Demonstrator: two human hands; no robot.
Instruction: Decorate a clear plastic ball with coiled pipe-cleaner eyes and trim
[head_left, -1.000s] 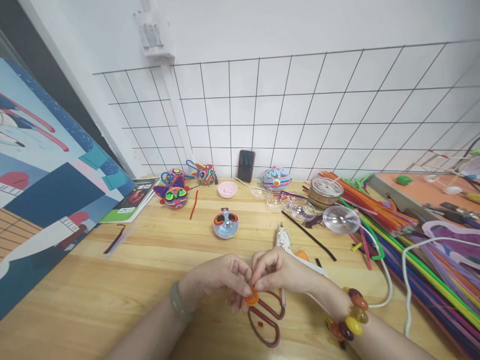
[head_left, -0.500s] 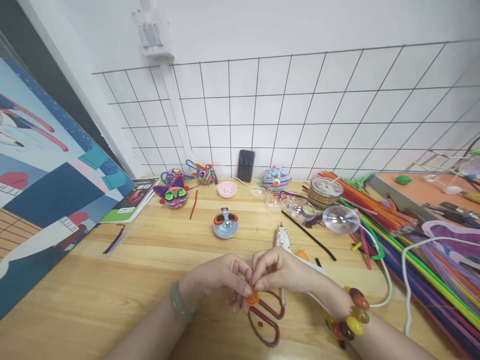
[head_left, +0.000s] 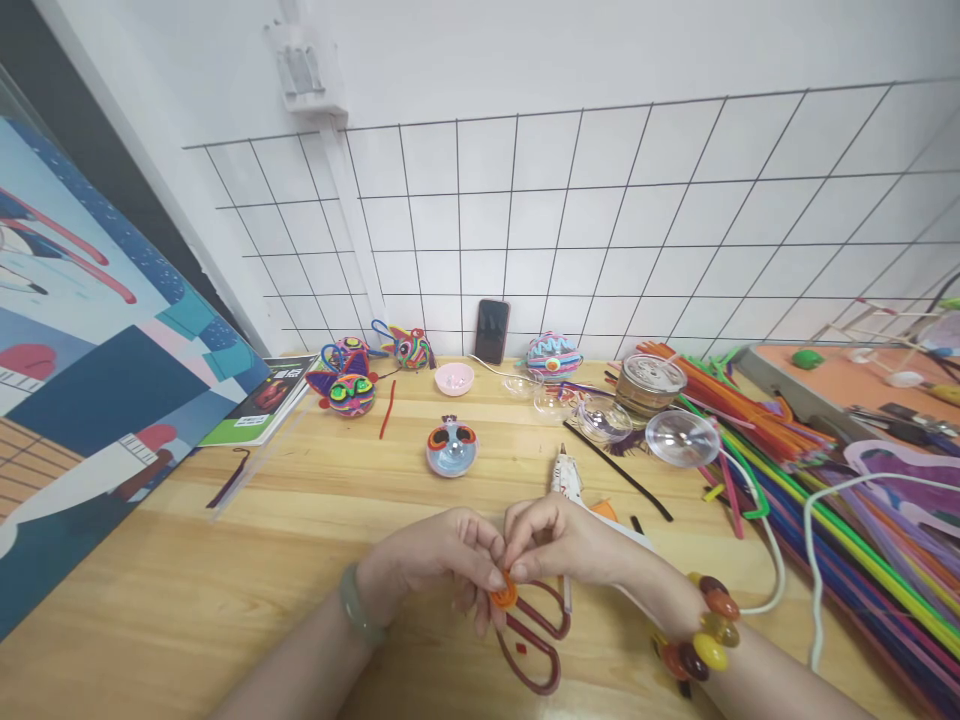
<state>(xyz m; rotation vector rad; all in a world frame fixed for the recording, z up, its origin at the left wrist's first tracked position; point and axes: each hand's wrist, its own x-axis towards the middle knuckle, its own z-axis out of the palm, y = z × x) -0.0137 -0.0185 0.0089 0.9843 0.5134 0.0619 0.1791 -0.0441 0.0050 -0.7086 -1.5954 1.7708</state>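
My left hand (head_left: pixel 466 556) pinches a small orange coil of pipe cleaner (head_left: pixel 504 592) between thumb and fingers. Thumb and forefinger of my right hand (head_left: pixel 547 540) are closed at the coil's upper edge, beside the left fingertips. Below the hands lie scissors (head_left: pixel 541 675) with dark red handles; their blades are hidden. A glue gun (head_left: pixel 565 474) lies just beyond my right hand, partly covered by it. Farther off sits a clear domed ball (head_left: pixel 453 452) with a light blue inside and two orange-and-black coils on top.
Decorated balls (head_left: pixel 351 394) stand at the back left, near a pink bowl (head_left: pixel 454 378) and an upright phone (head_left: pixel 492 332). Clear half-shells (head_left: pixel 682 439) and a round tin (head_left: pixel 651 388) are at right. Pipe cleaners (head_left: pixel 847 560) and a white cable (head_left: pixel 814 580) fill the right side.
The orange coil has turned slightly in my fingers, and the left fingers beneath it have shifted a little. Everything else stays where it was.
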